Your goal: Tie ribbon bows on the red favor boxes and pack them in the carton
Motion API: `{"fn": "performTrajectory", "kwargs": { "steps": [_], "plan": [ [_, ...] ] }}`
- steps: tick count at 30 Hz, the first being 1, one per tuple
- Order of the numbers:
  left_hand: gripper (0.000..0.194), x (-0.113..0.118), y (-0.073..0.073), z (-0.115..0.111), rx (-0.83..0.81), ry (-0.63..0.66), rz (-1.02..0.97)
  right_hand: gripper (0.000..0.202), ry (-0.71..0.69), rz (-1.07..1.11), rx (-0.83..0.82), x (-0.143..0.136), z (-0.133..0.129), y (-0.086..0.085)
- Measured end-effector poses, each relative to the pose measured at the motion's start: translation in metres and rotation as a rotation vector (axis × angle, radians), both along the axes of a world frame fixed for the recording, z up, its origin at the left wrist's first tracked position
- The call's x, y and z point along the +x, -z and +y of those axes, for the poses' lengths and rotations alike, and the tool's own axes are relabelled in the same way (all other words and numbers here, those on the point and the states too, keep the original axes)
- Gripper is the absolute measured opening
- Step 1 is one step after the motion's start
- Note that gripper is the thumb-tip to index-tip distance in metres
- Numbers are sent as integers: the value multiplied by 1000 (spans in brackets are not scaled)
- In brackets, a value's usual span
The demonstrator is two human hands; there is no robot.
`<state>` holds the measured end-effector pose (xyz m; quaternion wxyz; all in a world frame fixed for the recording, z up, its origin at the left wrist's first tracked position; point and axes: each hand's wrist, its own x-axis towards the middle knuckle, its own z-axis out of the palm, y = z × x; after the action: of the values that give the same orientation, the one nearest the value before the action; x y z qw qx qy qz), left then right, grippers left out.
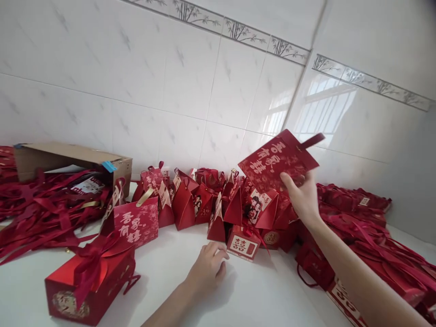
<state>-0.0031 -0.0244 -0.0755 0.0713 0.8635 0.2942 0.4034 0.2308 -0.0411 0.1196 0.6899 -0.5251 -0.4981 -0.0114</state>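
My right hand (304, 197) is raised and grips a red gift box (269, 161) by its lower right edge. The box is tilted, has pale Chinese lettering on its front, and a ribbon loop sticks out from its top. My left hand (208, 267) hovers low over the white table with its fingers loosely bent and apart, nothing visible in them. Just beside its fingertips stands a small red box with a white label (242, 247). Behind it, several red tent-shaped gift boxes (184, 204) are crowded together along the wall.
A red gift box with a ribbon bow (90, 284) sits at the front left, near a lettered upright box (136, 222). Further left, an open cardboard carton (73, 152) lies among heaped red ribbons (37, 209). More red boxes (371, 245) are piled at right. White tiles (153, 68) line the wall.
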Motion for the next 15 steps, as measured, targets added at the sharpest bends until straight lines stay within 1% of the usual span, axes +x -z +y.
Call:
{"fn": "performTrajectory", "kwargs": {
  "steps": [4,7,9,11,13,15],
  "plan": [
    [28,1,1,-1,25,89,28,45,130,-134,-122,-13,59,-32],
    [29,-1,1,2,12,98,7,44,182,-186,-190,-23,100,-45],
    [29,-3,1,4,-15,78,-10,46,226,-208,-233,-27,124,-47],
    [29,-5,1,6,-38,60,-24,50,270,-233,-313,-29,144,-44],
    [28,-6,2,7,-52,50,-32,56,278,-273,-427,-29,160,-39],
    [27,-6,4,7,-55,47,-38,56,266,-338,-533,-29,169,-33]
  ]
}}
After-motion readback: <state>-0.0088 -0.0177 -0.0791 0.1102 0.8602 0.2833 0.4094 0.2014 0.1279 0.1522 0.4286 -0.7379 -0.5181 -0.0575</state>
